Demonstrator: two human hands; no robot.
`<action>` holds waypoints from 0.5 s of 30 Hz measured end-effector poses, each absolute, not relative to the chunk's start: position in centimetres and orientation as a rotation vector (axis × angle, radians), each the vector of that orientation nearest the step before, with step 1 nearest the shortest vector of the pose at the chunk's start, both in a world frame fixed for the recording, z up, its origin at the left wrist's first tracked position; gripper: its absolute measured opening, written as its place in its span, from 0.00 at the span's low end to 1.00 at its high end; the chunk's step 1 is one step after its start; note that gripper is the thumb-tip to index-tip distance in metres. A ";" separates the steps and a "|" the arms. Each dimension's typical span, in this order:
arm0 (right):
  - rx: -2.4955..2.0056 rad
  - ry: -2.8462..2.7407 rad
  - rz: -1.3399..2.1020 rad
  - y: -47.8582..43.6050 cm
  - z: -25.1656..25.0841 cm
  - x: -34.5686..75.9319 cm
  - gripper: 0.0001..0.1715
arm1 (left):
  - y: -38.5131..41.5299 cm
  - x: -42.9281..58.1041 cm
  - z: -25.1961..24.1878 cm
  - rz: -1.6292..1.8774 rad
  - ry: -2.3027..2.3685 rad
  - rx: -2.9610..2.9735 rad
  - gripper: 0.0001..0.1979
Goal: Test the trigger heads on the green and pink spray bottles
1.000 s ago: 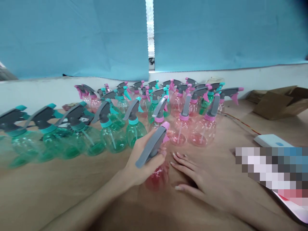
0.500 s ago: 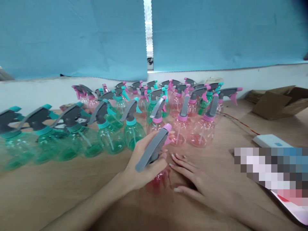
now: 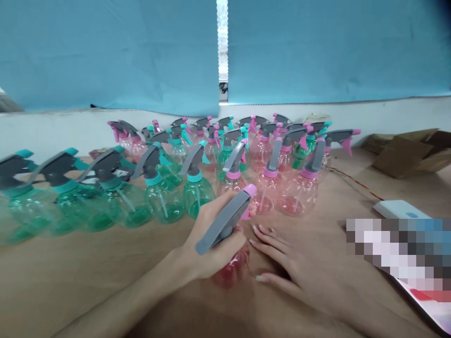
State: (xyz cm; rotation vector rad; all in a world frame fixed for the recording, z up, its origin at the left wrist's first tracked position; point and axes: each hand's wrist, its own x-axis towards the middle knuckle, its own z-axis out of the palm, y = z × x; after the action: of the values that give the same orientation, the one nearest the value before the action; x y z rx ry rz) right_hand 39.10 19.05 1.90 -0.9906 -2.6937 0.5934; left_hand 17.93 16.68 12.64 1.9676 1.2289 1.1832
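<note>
A pink spray bottle (image 3: 230,272) with a grey head and pink nozzle is at the front middle, close to me. My left hand (image 3: 214,239) is wrapped round its neck below the grey head, hiding the collar. Flat on the table just right of that bottle lies my right hand (image 3: 285,258), fingers apart and holding nothing. Beyond my hands stand several pink spray bottles (image 3: 299,197). A row of green spray bottles (image 3: 164,199) with grey heads and turquoise collars runs off to the left.
More pink and green bottles crowd the back near the white wall (image 3: 52,131). At the right are an open cardboard box (image 3: 401,155), a white device (image 3: 400,209) with a thin cable (image 3: 355,183), and a partly blurred-out flat object (image 3: 423,300) by the table's right side.
The view has shifted slightly, moving the background a little to the right. My left hand still grips the pink spray bottle, and my right hand stays flat beside it.
</note>
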 end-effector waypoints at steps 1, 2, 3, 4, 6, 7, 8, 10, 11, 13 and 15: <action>-0.989 -2.689 0.599 19.0 1.9 39.1 0.36 | 16.7 17.8 12.6 1.176 1.231 1.984 0.07; -0.988 -2.683 0.606 19.0 1.9 39.1 0.36 | 16.8 17.7 12.5 1.167 1.228 1.994 0.07; -0.987 -2.676 0.611 19.0 2.0 39.1 0.36 | 16.8 17.6 12.5 1.149 1.219 2.000 0.06; -0.988 -2.673 0.614 19.0 2.0 39.1 0.35 | 16.8 17.6 12.5 1.132 1.209 2.001 0.06; -0.986 -2.672 0.617 18.9 2.0 39.1 0.35 | 16.8 17.5 12.5 1.109 1.210 1.993 0.06; -0.983 -2.670 0.619 18.9 1.9 39.1 0.34 | 16.7 17.5 12.6 1.110 1.215 1.987 0.06; -0.978 -2.666 0.621 18.9 1.8 39.1 0.34 | 16.7 17.5 12.6 1.118 1.222 1.977 0.06; -0.971 -2.651 0.621 18.9 1.7 39.2 0.34 | 16.6 17.6 12.7 1.135 1.235 1.946 0.06; -0.965 -2.646 0.618 18.9 1.6 39.2 0.34 | 16.5 17.7 12.7 1.136 1.233 1.927 0.06; -0.960 -2.648 0.606 19.0 1.5 39.2 0.35 | 16.5 17.7 12.6 1.143 1.215 1.901 0.07; -0.963 -2.667 0.602 19.0 1.6 39.2 0.35 | 16.5 17.8 12.5 1.180 1.242 1.896 0.10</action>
State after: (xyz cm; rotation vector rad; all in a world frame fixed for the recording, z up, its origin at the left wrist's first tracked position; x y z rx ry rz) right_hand 39.20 19.00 1.56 -0.9633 -2.6669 0.6021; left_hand 17.79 16.53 12.46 1.8956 1.2422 1.1801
